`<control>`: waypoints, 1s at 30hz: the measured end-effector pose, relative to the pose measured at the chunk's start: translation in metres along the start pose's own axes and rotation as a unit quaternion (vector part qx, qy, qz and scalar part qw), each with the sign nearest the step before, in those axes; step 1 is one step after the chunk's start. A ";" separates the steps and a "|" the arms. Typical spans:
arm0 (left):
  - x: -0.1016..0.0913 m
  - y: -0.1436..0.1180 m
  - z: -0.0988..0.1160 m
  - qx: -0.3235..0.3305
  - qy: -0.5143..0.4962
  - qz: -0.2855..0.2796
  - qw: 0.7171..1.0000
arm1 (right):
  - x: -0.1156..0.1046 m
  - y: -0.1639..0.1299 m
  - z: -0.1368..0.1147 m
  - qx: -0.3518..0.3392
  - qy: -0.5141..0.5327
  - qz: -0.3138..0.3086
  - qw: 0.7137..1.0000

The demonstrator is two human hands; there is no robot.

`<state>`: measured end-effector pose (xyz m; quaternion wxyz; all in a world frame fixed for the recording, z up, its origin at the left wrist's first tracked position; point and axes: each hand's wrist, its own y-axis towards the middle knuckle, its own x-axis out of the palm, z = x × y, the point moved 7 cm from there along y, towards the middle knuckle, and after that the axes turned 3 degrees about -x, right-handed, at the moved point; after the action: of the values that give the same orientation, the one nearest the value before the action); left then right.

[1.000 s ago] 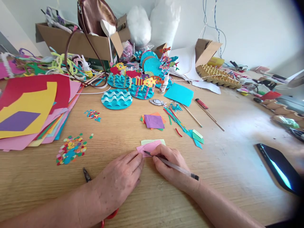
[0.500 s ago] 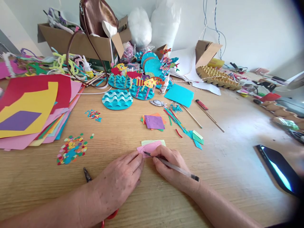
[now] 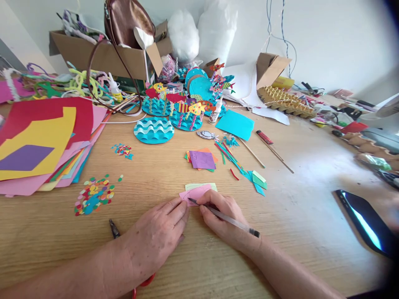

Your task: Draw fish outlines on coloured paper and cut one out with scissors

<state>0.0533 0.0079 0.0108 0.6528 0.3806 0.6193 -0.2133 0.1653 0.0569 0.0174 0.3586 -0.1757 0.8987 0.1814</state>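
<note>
Step in hand, as judged: drawing on pink paper (image 3: 197, 193), lower centre of frame, flat on worktop (image 3: 305, 207). Right hand (image 3: 222, 220) grip closed round pen (image 3: 224, 217), tip on paper. Left hand (image 3: 157, 237) flat, fingertips pinning paper edge. Next stroke likely needs paper kept pinned.

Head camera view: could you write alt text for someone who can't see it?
A right hand puts a pen to a pink paper scrap that the left hand pins to a wooden table littered with colored paper and craft fish.
</note>
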 end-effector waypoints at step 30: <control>0.001 0.000 0.000 0.000 -0.021 -0.021 1.000 | -0.002 0.001 -0.002 0.008 -0.004 0.004 1.000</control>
<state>0.0539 0.0083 0.0097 0.6611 0.3628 0.6132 -0.2350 0.1652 0.0573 0.0199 0.3630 -0.1685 0.8993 0.1765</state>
